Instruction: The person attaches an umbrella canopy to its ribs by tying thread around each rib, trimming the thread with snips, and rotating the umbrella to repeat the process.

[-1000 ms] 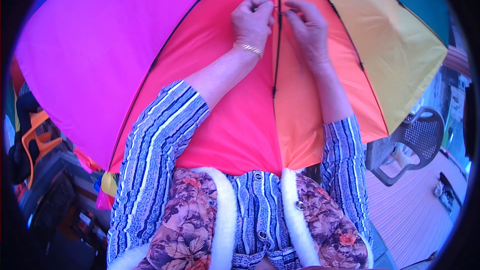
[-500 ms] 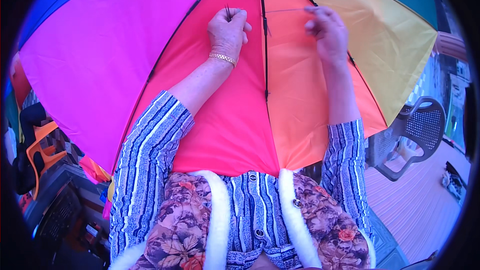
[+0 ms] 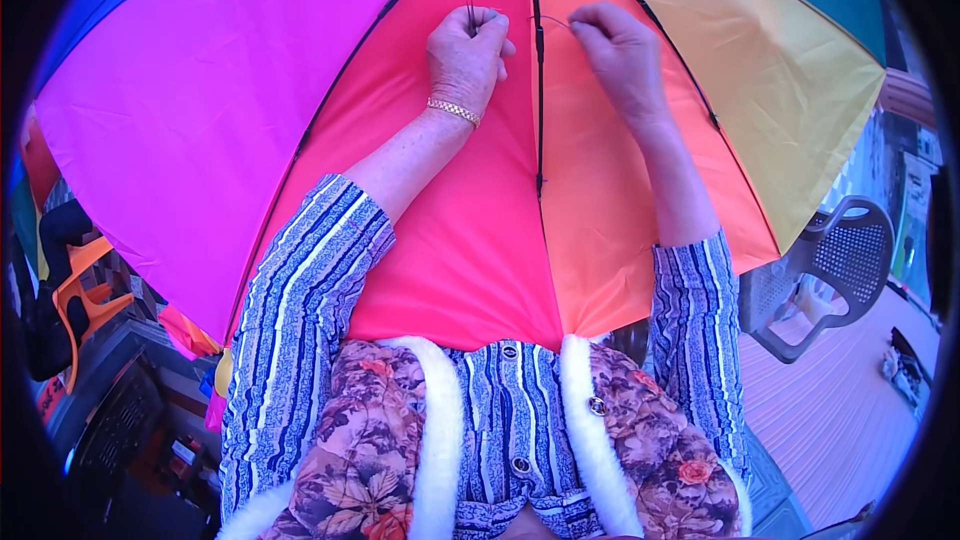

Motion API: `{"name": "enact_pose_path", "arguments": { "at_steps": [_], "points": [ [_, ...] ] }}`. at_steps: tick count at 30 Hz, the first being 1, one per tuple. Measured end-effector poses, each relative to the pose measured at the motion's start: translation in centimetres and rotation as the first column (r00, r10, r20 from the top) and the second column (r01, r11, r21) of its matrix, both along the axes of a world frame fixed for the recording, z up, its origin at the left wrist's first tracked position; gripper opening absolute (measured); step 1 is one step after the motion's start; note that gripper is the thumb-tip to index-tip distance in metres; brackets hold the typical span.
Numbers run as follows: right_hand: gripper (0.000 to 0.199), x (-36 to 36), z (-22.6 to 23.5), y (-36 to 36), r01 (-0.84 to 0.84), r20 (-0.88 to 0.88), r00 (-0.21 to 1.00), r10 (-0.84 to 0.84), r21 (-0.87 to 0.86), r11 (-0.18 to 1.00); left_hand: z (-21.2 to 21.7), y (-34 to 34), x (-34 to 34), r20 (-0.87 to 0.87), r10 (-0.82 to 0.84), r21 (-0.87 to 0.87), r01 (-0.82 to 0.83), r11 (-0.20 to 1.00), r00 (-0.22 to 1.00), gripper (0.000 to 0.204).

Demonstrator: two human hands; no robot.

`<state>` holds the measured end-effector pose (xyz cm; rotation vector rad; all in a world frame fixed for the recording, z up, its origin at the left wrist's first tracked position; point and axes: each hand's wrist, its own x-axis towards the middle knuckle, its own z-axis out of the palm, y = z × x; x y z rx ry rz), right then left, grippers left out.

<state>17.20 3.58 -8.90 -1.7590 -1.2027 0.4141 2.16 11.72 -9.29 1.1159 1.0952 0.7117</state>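
An open umbrella (image 3: 440, 250) with panels of several colours spreads before me, its inner side and black ribs towards me. Over the red panel, my left hand (image 3: 465, 60) is closed around a small dark two-pointed tool (image 3: 471, 18), like thread snips; most of it is hidden in the palm. Above the orange panel, my right hand (image 3: 622, 55) pinches a thin thread (image 3: 550, 19). The thread curves from the black rib (image 3: 540, 100) between the two panels to my right fingertips. My left fingertips are close to that rib on its other side.
A grey plastic chair (image 3: 850, 250) stands at the right on a striped pinkish floor covering (image 3: 830, 410). At the left are an orange plastic chair (image 3: 92, 305) and part of a person in dark clothing (image 3: 65, 240). Dark equipment (image 3: 120, 430) sits at the lower left.
My right hand has moved left, nearer the rib, and the thread now bends instead of running straight. My left hand has shifted slightly up and right, still holding the dark tool.
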Motion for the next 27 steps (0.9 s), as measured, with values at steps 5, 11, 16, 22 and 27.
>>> {"name": "enact_pose_path", "arguments": {
  "at_steps": [5, 11, 16, 22, 27],
  "points": [
    [0.01, -1.0, -1.0, 0.9, -0.013, 0.215, 0.976, 0.03, -0.082, 0.997, -0.3, 0.1, 0.1, 0.023, -0.001, 0.002, 0.001, 1.0, 1.0, 0.01],
    [0.012, -1.1, -0.9, 1.3, -0.008, 0.281, 0.957, 0.075, -0.23, 0.973, -0.4, 0.4, 0.0, 0.028, -0.003, 0.004, 0.002, 1.0, 1.0, 0.009],
    [0.007, -1.3, -2.1, 1.9, -0.043, 0.321, 0.945, 0.054, -0.04, 0.998, -0.9, 0.5, 0.2, 0.034, -0.023, 0.031, 0.022, 0.999, 0.999, 0.009],
    [0.006, -1.1, -2.8, 2.6, -0.083, 0.288, 0.955, 0.064, 0.052, 0.995, -0.4, 0.1, 0.5, -0.074, -0.044, 0.162, 0.055, 0.985, 0.996, 0.008],
    [0.007, -0.9, -3.2, 2.6, -0.109, 0.256, 0.963, 0.08, 0.102, 0.989, -1.6, 0.8, 1.2, -0.334, -0.115, 0.452, 0.266, 0.852, 0.935, 0.007]
  ]
}}
